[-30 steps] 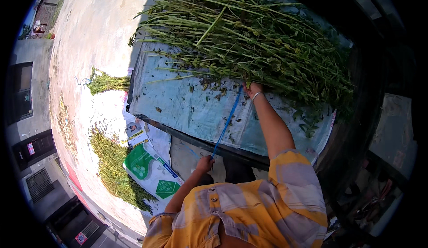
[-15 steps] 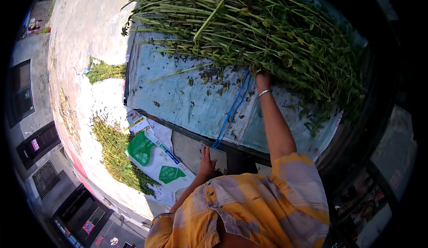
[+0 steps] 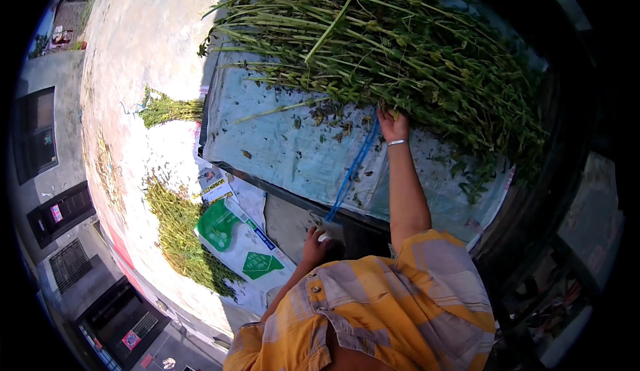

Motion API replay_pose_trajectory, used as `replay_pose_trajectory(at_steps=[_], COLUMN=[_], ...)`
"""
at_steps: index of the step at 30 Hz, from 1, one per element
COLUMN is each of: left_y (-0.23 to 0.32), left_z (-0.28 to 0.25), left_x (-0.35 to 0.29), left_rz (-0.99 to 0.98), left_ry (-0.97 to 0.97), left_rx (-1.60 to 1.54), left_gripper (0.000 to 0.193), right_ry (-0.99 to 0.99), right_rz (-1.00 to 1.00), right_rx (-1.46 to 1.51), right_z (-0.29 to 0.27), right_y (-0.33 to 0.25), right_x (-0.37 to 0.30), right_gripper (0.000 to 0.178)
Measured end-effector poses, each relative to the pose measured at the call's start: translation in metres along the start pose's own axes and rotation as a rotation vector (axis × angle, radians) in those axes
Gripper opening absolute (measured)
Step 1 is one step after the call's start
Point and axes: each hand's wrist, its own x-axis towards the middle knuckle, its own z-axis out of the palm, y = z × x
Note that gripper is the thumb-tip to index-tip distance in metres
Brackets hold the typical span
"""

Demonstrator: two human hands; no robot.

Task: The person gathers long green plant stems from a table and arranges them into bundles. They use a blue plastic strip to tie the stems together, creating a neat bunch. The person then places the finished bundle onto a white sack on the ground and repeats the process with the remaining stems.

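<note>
1. Hand, left [image 3: 313, 243]: near; fingers curled beside blue cord [image 3: 358, 164]; grip unclear.
2. Cord: doubled across pale-blue sheet [image 3: 260, 131]; one second ago, left hand held it.
3. Right hand [image 3: 393, 126]: at stalks' near edge; closure indeterminable.
4. Green stalks [image 3: 407, 58]: far, heaped. Apparent step, cord-placing; next calls for lifting stalks' edge.

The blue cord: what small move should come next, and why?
Perhaps the right hand should ease the blue cord in beneath the stalk pile: that hand is at the pile's near edge, beside the cord's uppermost visible part, while much of the cord lies exposed across the blue sheet.
</note>
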Motion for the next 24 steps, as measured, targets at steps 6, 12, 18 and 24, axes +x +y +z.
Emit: replay_pose_trajectory(at_steps=[6, 12, 18, 24], left_y=[-0.051, -0.033, 0.005, 0.05], left_z=[0.004, -0.003, -0.052, -0.089], left_x=[-0.001, 0.005, 0.032, 0.073], left_rz=[0.061, 0.227, -0.156, -0.062], left_ry=[0.109, 0.266, 0.106, 0.143], left_rx=[-0.017, 0.166, -0.325, -0.452], left_gripper=[0.031, 0.028, 0.028, 0.018], right_ry=[-0.073, 0.129, 0.322, 0.317], right_rz=[0.004, -0.099, -0.099, -0.35], right_rx=[-0.081, -0.311, -0.707, -1.127], right_z=[0.007, -0.006, -0.05, 0.0], right_y=[-0.007, -0.025, -0.055, -0.093], right_x=[-0.033, -0.094, -0.152, -0.184], right_gripper=[0.032, 0.043, 0.029, 0.017])
